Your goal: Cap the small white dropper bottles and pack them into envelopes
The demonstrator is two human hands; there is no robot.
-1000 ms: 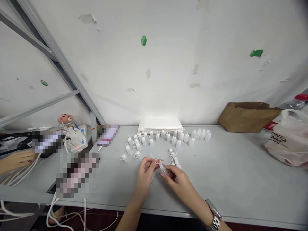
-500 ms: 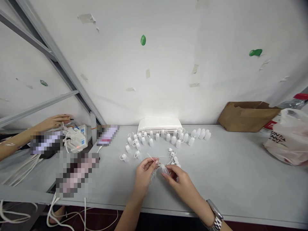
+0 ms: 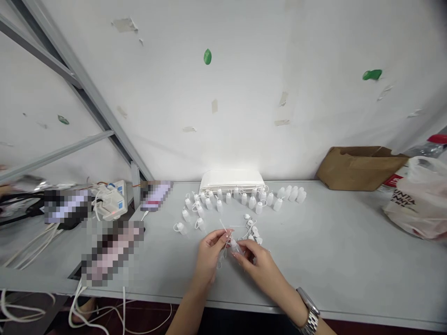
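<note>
My left hand (image 3: 208, 256) is closed in a pinch on a thin white plastic tube (image 3: 222, 225), whose upper end pokes out above the fingertips. In my right hand (image 3: 260, 261) is a small translucent squeeze bottle (image 3: 237, 249), tilted, its neck against or right beside the left fingertips. Whether tube and bottle touch I cannot tell. Thin white loops (image 3: 220, 264) lie below the left fingers. Just beyond the right hand is a pile of white caps (image 3: 254, 231) with straps. Several capped squeeze bottles (image 3: 219, 205) stand farther back.
Several uncapped bottles (image 3: 294, 193) stand at the back right. A white stack (image 3: 232, 178) leans by the wall. On the right are a brown paper bag (image 3: 363, 172) and a plastic bag (image 3: 415, 200). Phones, cables and a power strip (image 3: 113, 204) occupy the left.
My right hand has brought the bottle left, up to the left fingertips. The tube stands more upright. At the far left, another person's hand has drawn back almost out of view.
</note>
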